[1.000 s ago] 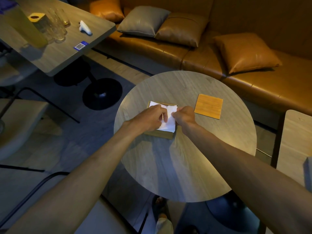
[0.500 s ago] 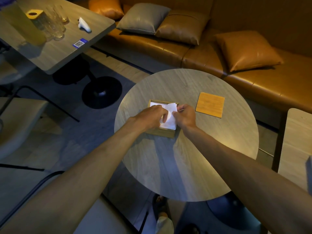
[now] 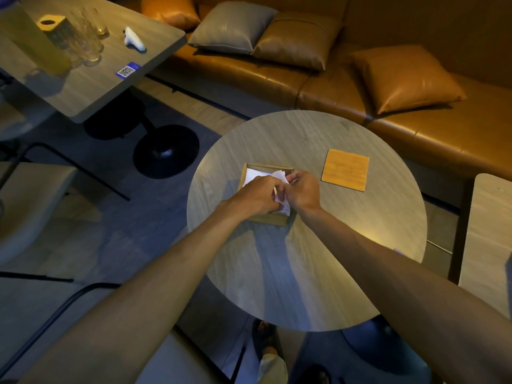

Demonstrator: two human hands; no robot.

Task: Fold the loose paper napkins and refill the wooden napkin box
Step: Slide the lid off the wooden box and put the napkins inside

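The open wooden napkin box [image 3: 270, 219] sits left of centre on the round wooden table [image 3: 304, 259]. White paper napkins [image 3: 252, 174] lie in it, their right edge crumpled and raised. My left hand [image 3: 259, 194] rests on top of the napkins, fingers curled on the paper. My right hand [image 3: 303, 189] pinches the napkins' right edge at the box's right side. Both hands hide much of the box. The flat wooden lid [image 3: 345, 169] lies on the table to the right of the box.
A leather bench [image 3: 415, 128] with cushions [image 3: 404, 76] runs behind the table. A second table [image 3: 91, 79] at far left holds glasses [image 3: 86, 37] and a white object [image 3: 134, 40]. Another tabletop [image 3: 487, 239] stands at right. Chairs [image 3: 25, 206] are at left.
My right hand has shifted left over the box's right side and closed in on my left hand. The napkins' right edge is now more crumpled and raised.
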